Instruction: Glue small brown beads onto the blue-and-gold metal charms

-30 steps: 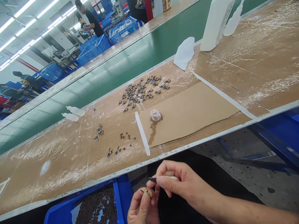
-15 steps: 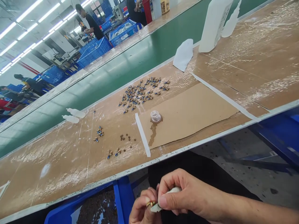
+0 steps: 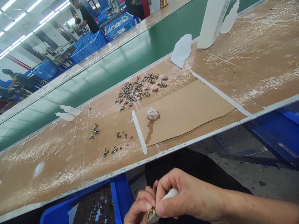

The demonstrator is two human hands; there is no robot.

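Note:
Low in the view, my left hand (image 3: pixel 140 205) pinches a tiny yellow-and-gold painted piece (image 3: pixel 151 211) between thumb and fingers; most of it is hidden. Pressed close against it, my right hand (image 3: pixel 184 196) is closed around a crumpled whitish cloth (image 3: pixel 172 193), whose grey lower end touches the piece. Both hands are over my lap, in front of the table edge. On the table lie several small blue-and-gold figures (image 3: pixel 135 90) in a large cluster, a smaller group of figures (image 3: pixel 95 130) to the left, and two single figures (image 3: pixel 113 150) nearer me.
Small brown rings (image 3: pixel 118 135) lie near a cardboard sheet (image 3: pixel 187 109), which bears a clear cup (image 3: pixel 153 114) with a wet stain. White bottles (image 3: pixel 70 110), a large white jug (image 3: pixel 211 28) and white paper (image 3: pixel 181 51) stand or lie around. A blue bin (image 3: pixel 113 199) is below left.
The camera view has shifted slightly, so the table items sit a little further left and higher. My hands stay together, and the cloth has tilted a little against the piece.

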